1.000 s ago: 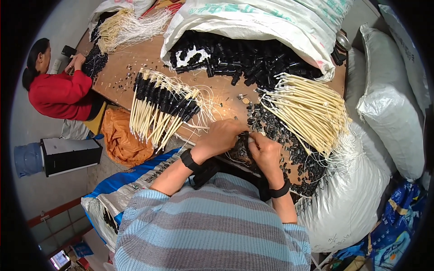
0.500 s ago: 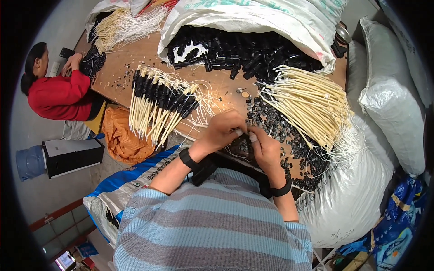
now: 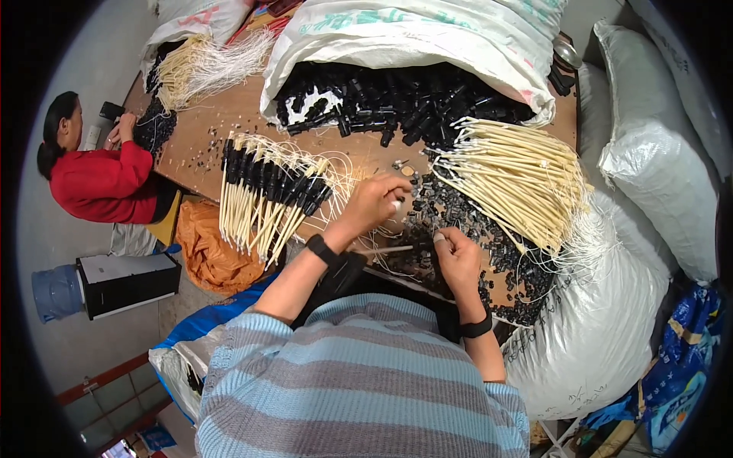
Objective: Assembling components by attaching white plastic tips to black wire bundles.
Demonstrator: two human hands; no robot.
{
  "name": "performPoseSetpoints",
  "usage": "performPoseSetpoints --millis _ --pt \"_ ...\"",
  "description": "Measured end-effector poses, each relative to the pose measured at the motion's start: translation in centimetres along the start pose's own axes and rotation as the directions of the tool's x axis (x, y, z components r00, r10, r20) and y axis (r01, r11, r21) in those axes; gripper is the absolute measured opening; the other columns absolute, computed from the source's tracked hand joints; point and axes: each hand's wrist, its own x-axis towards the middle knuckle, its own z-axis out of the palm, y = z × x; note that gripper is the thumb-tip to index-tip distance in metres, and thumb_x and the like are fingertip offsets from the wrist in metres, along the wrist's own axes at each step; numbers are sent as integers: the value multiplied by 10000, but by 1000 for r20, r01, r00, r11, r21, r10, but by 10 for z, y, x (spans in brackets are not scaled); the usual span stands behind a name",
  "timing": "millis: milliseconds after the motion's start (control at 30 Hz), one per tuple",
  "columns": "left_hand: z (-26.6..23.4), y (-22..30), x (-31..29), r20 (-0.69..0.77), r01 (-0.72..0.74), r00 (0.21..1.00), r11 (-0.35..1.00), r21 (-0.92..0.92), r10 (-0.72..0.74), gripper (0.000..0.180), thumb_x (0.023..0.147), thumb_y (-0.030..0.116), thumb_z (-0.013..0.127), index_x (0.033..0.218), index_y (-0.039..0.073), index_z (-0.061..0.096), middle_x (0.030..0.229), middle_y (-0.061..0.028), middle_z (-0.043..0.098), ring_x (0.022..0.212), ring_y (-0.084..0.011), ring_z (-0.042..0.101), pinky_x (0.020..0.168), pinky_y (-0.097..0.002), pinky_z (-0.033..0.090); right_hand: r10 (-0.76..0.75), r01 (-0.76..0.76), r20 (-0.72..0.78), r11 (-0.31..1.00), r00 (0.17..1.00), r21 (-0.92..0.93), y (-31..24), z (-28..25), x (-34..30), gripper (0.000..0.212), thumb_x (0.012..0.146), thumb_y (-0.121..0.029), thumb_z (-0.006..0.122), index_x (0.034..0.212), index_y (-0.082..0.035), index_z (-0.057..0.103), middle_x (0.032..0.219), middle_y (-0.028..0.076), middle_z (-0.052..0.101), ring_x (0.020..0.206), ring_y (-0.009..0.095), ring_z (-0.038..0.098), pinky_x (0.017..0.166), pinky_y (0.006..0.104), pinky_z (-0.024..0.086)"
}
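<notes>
My left hand (image 3: 372, 204) hovers over the table, fingers bent and thumb apart from the index finger, with nothing visible between them. My right hand (image 3: 460, 263) is closed in a pinch beside the small black pieces (image 3: 443, 200); what lies between its fingertips is too small to make out. A thin cream rod (image 3: 388, 249) stretches between my left wrist and the right fingertips, its right end meeting something dark. Left of my hands lies a bundle of cream rods with black sleeves (image 3: 271, 179). A larger bundle of plain cream rods (image 3: 527, 179) lies to the right.
A white woven sack (image 3: 427, 38) spills black plastic fittings (image 3: 405, 99) at the table's back. Stuffed white sacks (image 3: 588, 320) crowd the right side. At the left sits a person in red (image 3: 103, 175), near an orange bag (image 3: 214, 248) and a black-and-white box (image 3: 130, 282).
My hands, close together before, are now apart: the left is up and away, the right slightly lower. The cream rod now shows between them. The view has shifted slightly.
</notes>
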Motion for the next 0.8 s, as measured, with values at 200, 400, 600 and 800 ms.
performPoseSetpoints --millis 200,400,600,800 --pt "33 53 -25 21 -390 921 914 111 390 273 696 -27 669 943 83 703 872 -37 651 778 -232 619 718 -344 509 -74 78 -46 992 996 95 -2 12 12 181 794 -35 584 932 -74 696 741 191 649 695 365 665 618 388 503" --pt "21 56 -25 -52 30 998 982 -188 -41 302 715 -80 640 970 73 696 838 4 633 700 -102 582 646 -243 478 -267 233 -160 951 950 -201 -15 9 6 138 788 -45 637 918 -83 667 695 140 633 553 331 612 513 381 473" --pt "20 47 -23 70 280 958 862 -423 -277 186 735 -62 642 893 18 697 792 25 624 690 -25 539 617 -183 449 -539 438 -126 780 833 -446 -15 8 1 113 843 -88 667 950 -52 660 703 131 636 516 261 603 488 343 463" --pt "16 35 -24 -169 -1 985 992 -129 -21 237 685 -69 648 896 32 685 845 -45 634 665 -84 586 603 -210 465 -323 323 -119 946 939 -15 -19 2 -2 94 835 -96 694 897 -52 640 567 23 522 456 138 487 455 275 388"
